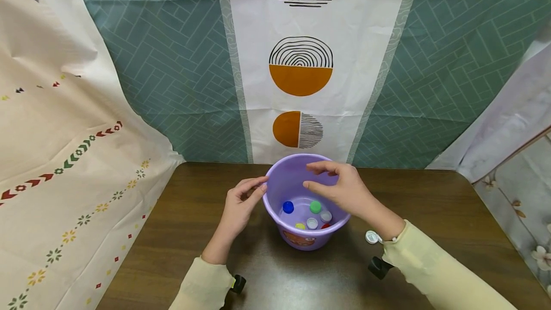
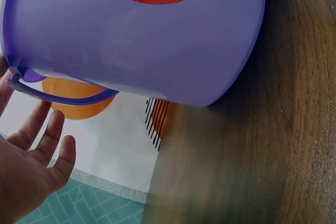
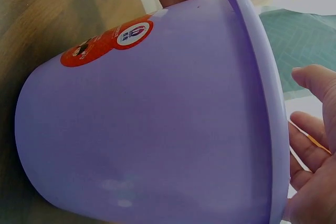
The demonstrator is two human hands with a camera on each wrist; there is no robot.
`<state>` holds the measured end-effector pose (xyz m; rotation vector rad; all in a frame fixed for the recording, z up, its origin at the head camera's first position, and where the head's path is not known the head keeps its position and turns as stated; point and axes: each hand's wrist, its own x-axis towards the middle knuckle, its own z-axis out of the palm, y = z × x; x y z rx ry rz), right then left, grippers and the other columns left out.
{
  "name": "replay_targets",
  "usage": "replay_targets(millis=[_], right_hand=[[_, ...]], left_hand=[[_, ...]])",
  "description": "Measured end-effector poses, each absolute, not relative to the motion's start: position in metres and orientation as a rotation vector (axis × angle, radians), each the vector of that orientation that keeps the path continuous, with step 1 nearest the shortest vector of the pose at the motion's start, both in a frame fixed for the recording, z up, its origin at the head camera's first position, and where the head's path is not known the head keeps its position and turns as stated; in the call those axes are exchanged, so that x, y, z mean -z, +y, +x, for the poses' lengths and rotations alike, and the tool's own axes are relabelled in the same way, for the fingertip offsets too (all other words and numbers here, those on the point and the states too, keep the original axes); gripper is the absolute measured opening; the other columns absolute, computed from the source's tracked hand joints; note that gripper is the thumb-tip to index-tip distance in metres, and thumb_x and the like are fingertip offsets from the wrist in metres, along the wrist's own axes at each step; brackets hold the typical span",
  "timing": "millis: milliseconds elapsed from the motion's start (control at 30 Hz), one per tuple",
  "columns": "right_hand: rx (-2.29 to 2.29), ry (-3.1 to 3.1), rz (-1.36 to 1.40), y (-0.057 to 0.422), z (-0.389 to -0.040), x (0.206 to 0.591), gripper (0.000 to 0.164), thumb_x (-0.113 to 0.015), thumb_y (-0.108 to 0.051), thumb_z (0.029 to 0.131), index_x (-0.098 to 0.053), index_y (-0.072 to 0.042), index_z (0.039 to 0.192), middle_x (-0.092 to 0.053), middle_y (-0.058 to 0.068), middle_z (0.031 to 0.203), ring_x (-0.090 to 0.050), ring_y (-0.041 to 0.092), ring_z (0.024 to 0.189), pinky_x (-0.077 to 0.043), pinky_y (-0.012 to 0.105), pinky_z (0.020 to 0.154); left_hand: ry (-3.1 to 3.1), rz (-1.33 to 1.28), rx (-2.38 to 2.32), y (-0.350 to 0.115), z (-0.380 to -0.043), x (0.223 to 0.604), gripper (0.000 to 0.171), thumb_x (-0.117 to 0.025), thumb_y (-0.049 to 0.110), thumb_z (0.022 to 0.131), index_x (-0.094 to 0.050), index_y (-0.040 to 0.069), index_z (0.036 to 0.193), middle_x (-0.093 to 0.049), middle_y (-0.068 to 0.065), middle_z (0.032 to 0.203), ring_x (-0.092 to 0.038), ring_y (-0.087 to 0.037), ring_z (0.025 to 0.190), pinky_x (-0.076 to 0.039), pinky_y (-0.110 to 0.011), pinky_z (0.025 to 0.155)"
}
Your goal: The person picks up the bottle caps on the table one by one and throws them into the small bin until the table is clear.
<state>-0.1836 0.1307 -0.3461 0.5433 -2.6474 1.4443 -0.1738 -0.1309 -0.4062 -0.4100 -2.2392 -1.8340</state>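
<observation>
A purple plastic bucket (image 1: 301, 242) stands upright on the table, an orange-red label on its side. Several bottle caps lie on its floor, among them a blue cap (image 1: 288, 207), a green cap (image 1: 315, 206), a white cap (image 1: 312, 224) and a partly hidden red cap (image 1: 325, 226). My left hand (image 1: 241, 202) pinches the bucket's left rim between thumb and fingers; the purple handle (image 2: 68, 99) hangs by those fingers in the left wrist view. Over the bucket's right side is my right hand (image 1: 342, 188), thumb and fingers apart, holding nothing.
On the brown wooden table (image 1: 172, 252), a white flip-top cap (image 1: 371, 237) lies right of the bucket, beside my right wrist. A patterned curtain (image 1: 181, 61) hangs directly behind the table. Cream cloth (image 1: 64, 157) drapes along the left side.
</observation>
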Motion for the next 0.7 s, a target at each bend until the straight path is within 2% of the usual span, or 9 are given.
replay_targets(millis=[133, 300, 433, 567, 700], right_hand=[[-1.446, -2.638, 0.550, 0.136, -0.189, 0.354, 0.036, -0.076, -0.046, 0.073, -0.068, -0.032, 0.105, -0.068, -0.014, 0.103, -0.057, 0.007, 0.099, -0.042, 0.037, 0.091], [-1.436, -2.650, 0.545, 0.141, -0.189, 0.353, 0.038, -0.074, -0.052, 0.073, -0.067, -0.033, 0.105, -0.068, -0.015, 0.104, -0.057, 0.007, 0.100, -0.043, 0.036, 0.090], [-1.435, -2.653, 0.506, 0.150, -0.189, 0.353, 0.038, -0.074, -0.051, 0.073, -0.067, -0.032, 0.106, -0.067, -0.014, 0.105, -0.056, 0.012, 0.101, -0.043, 0.038, 0.090], [-1.446, -2.623, 0.466, 0.165, -0.190, 0.353, 0.037, -0.074, -0.047, 0.075, -0.068, -0.029, 0.107, -0.069, -0.009, 0.106, -0.058, 0.019, 0.102, -0.045, 0.039, 0.087], [-1.442, -2.610, 0.401, 0.181, -0.189, 0.351, 0.037, -0.073, -0.046, 0.076, -0.067, -0.028, 0.108, -0.069, -0.006, 0.108, -0.058, 0.016, 0.099, -0.046, 0.036, 0.083]], left_hand=[[-2.239, -0.409, 1.831, -0.131, -0.174, 0.406, 0.025, -0.065, 0.014, 0.088, -0.068, 0.005, 0.112, -0.066, -0.011, 0.105, -0.053, -0.010, 0.078, -0.044, -0.020, 0.062], [-2.240, -0.410, 1.826, -0.130, -0.174, 0.406, 0.025, -0.065, 0.014, 0.088, -0.068, 0.005, 0.111, -0.066, -0.011, 0.105, -0.054, -0.015, 0.078, -0.043, -0.020, 0.061], [-2.236, -0.409, 1.826, -0.130, -0.174, 0.406, 0.025, -0.065, 0.014, 0.088, -0.068, 0.005, 0.111, -0.066, -0.011, 0.105, -0.054, -0.022, 0.079, -0.043, -0.021, 0.061], [-2.232, -0.410, 1.827, -0.130, -0.174, 0.406, 0.025, -0.065, 0.013, 0.088, -0.068, 0.004, 0.111, -0.066, -0.012, 0.106, -0.054, -0.023, 0.079, -0.043, -0.021, 0.060], [-2.228, -0.401, 1.838, -0.129, -0.174, 0.406, 0.025, -0.065, 0.013, 0.088, -0.068, 0.005, 0.112, -0.066, -0.012, 0.106, -0.054, -0.027, 0.081, -0.043, -0.020, 0.061]])
